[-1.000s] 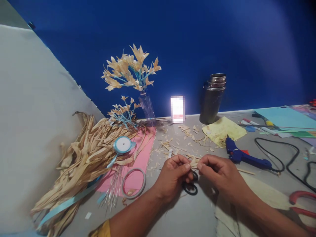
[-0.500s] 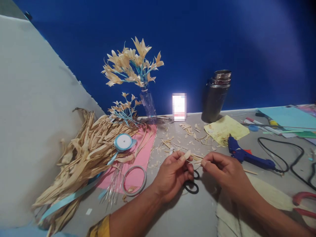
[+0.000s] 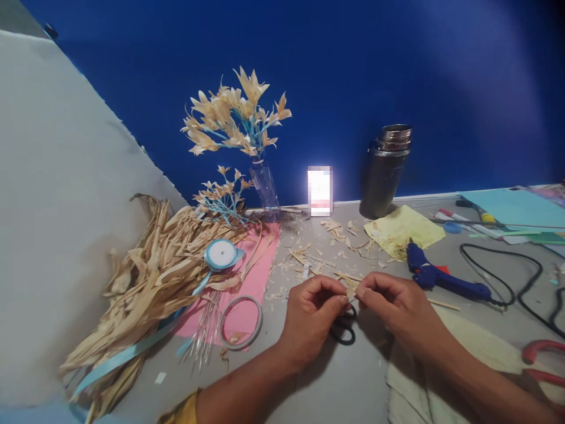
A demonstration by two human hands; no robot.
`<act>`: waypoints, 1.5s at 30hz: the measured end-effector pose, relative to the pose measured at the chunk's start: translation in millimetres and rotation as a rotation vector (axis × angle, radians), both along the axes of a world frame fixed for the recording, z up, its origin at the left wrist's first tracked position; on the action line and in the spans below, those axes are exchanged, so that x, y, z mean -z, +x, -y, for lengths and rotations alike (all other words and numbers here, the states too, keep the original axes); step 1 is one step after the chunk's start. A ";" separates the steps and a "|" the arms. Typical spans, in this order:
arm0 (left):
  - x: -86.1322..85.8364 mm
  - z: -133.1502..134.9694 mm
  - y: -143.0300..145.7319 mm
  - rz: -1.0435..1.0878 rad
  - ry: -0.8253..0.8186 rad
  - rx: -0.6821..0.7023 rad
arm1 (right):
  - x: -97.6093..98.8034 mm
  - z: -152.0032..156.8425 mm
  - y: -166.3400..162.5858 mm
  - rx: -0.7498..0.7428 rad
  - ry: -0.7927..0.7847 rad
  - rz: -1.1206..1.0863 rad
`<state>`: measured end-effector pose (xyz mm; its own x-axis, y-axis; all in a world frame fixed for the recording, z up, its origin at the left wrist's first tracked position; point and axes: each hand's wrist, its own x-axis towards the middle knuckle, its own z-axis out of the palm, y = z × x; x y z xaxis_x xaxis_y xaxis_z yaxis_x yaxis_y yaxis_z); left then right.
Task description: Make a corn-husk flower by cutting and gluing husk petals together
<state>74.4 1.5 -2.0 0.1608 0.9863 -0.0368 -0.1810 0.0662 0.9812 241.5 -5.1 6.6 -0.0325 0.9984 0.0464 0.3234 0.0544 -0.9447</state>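
My left hand [image 3: 314, 315] and my right hand [image 3: 391, 306] meet fingertip to fingertip over the grey table [image 3: 344, 388]. Both pinch a small tan piece of dried husk [image 3: 351, 292] between thumb and fingers. Black scissor handles [image 3: 343, 330] lie on the table just under my left hand. Loose husk scraps [image 3: 326, 253] are scattered beyond the hands.
A pile of dried husks [image 3: 145, 282] with a blue ribbon spool [image 3: 219, 254] lies left on pink paper [image 3: 251, 282], beside a tape ring [image 3: 241, 323]. A vase of husk flowers [image 3: 241, 126], a steel flask [image 3: 386, 171], a blue glue gun [image 3: 441, 280], a black cord [image 3: 503, 271] and red scissors [image 3: 541, 359] surround.
My left hand had lifted the husk piece slightly apart from the right; now the fingertips of both hands have come back together on it.
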 end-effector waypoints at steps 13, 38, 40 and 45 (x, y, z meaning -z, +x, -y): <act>-1.1 -6.8 -1.3 0.143 -0.127 -0.001 | 0.2 4.9 3.5 -0.114 0.306 0.226; -6.5 -1.7 -7.3 0.124 -0.074 0.138 | 0.3 1.9 7.4 -0.131 0.820 0.311; -8.6 -3.1 -9.8 0.103 -0.081 0.172 | -1.0 1.4 8.4 -0.140 0.827 0.310; -10.4 -5.0 -11.6 0.056 -0.100 0.164 | -3.5 1.4 9.4 -0.163 0.833 0.308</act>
<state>62.8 6.4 8.4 0.3235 0.9386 -0.1199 -0.2141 0.1960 0.9569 250.9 -6.5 10.1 -0.3012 0.6270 0.7184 0.4839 0.7497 -0.4514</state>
